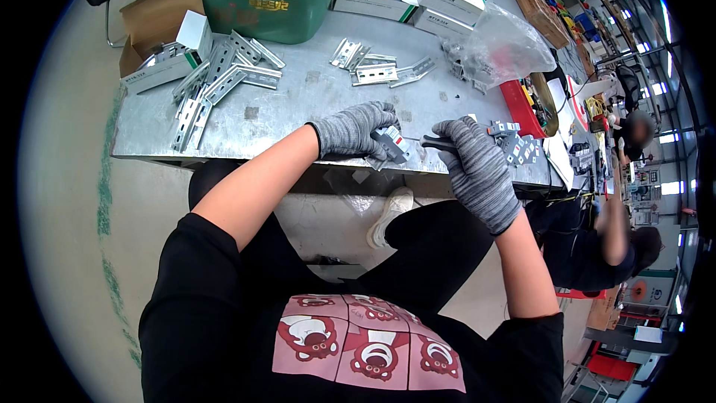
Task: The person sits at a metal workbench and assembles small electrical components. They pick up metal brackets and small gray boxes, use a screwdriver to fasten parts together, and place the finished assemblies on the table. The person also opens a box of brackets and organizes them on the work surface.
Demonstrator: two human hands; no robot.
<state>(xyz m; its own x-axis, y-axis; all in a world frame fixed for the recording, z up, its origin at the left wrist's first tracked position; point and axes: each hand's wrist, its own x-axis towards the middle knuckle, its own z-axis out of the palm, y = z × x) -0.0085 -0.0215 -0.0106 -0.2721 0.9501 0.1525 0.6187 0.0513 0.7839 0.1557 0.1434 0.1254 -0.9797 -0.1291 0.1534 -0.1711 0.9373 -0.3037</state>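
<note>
**Black cloth T-shirt with a pink cartoon-bear panel (pixel 369 343) up close; small boxy grey module with a red patch (pixel 393 143) held out ahead**

Beyond the T-shirt come the dark trousers (pixel 440 250) of the seated person, and past the knees the grey, scuffed metal-topped desk (pixel 291 108). The module is at the near edge of this desk, roughly straight ahead of the body, in the grip of the left hand (pixel 352 131), which wears a grey marled knit glove. Its fingers are closed on the module from the left and far side, leaving the right-hand face exposed. The module sits tilted, its longer side seeming to slant from far left to near right; the fingers cover too much to be certain.

The right hand (pixel 481 172), in a matching glove, is closed around a slim black-handled tool (pixel 435 142), perhaps a screwdriver. The tool lies nearly crosswise to the body, directed leftward at the module from its right side. Whether its tip touches the module cannot be told at this size.

The coming move seems to turn on that line: tool to the right, module to the left, both about equally far from the body. The left hand is the nearer one, already on the module; the right hand is a short gap away, with the tool bridging toward it. More loose grey modules (pixel 526 151) lie on the desk just beyond the right hand, to its right.
</note>
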